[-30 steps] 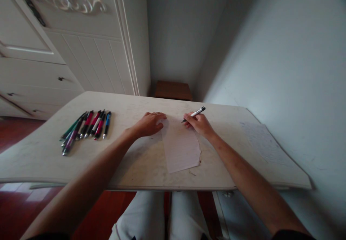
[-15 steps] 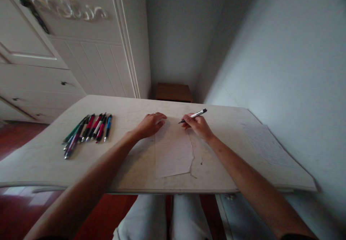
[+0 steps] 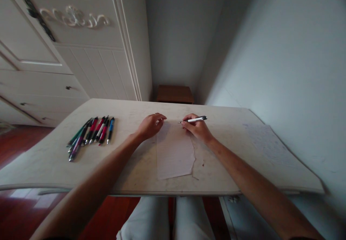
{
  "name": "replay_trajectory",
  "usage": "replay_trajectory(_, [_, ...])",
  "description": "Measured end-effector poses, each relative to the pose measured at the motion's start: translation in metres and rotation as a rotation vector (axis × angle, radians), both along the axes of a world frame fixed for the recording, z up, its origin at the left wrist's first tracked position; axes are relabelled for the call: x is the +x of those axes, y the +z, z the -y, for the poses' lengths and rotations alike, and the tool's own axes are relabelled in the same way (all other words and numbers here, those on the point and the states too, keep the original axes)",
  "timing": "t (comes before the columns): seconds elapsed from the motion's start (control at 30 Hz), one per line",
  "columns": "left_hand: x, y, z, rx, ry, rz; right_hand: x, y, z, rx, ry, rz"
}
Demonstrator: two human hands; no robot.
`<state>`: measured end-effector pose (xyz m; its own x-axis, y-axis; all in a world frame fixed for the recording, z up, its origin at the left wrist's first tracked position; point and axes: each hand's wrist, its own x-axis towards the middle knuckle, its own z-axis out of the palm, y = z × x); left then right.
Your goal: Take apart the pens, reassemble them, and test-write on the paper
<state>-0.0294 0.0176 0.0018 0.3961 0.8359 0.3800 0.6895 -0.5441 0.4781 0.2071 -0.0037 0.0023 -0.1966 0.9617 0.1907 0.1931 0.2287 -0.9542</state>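
Note:
A torn-edged sheet of lined paper (image 3: 174, 153) lies in front of me. My right hand (image 3: 198, 127) grips a white and black pen (image 3: 196, 119) above the sheet's upper right part. The pen's tip points left and its black end points right, nearly level. Whether the tip touches the paper I cannot tell. My left hand (image 3: 150, 125), with a ring on one finger, rests by the sheet's upper left corner. Its fingers are loosely bent, thumb apart from them, and nothing shows in them.
Several pens (image 3: 93, 132) in green, purple, red, white and blue lie in a group at the left of the white table (image 3: 129, 182). Another sheet with markings (image 3: 270, 142) is at the right, near the wall. A white cabinet (image 3: 89, 60) and a brown box-like piece (image 3: 175, 94) stand beyond.
The pen in my right hand has tipped from a slant to nearly level, its back end lower. My left hand has barely moved. The whole view has shifted slightly.

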Motion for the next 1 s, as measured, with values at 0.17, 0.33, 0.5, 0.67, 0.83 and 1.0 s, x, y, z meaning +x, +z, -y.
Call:
replay_trajectory(0.17, [0.0027, -0.0024, 0.0022, 0.034, -0.041, 0.003, -0.0017, -0.0002, 0.0008, -0.003, 0.017, -0.007])
replay_trajectory(0.33, [0.0036, -0.0029, 0.0041, 0.01, -0.101, -0.024, -0.0035, -0.0008, 0.0025, -0.019, 0.016, 0.001])
replay_trajectory(0.5, [0.0039, -0.0023, 0.0031, 0.017, -0.132, -0.047, -0.0022, -0.0004, 0.0008, 0.006, 0.009, 0.009])
replay_trajectory(0.67, [0.0033, -0.004, 0.002, 0.045, -0.156, -0.074, 0.0003, 0.0003, -0.0001, 0.016, 0.034, 0.082])
replay_trajectory(0.83, [0.0022, -0.0063, 0.0006, 0.07, -0.189, -0.094, 0.001, -0.0025, 0.0012, 0.042, 0.052, 0.137])
replay_trajectory(1.0, [0.0023, -0.0069, 0.0002, 0.073, -0.198, -0.108, 0.0006, -0.0047, 0.0013, 0.067, 0.042, 0.192])
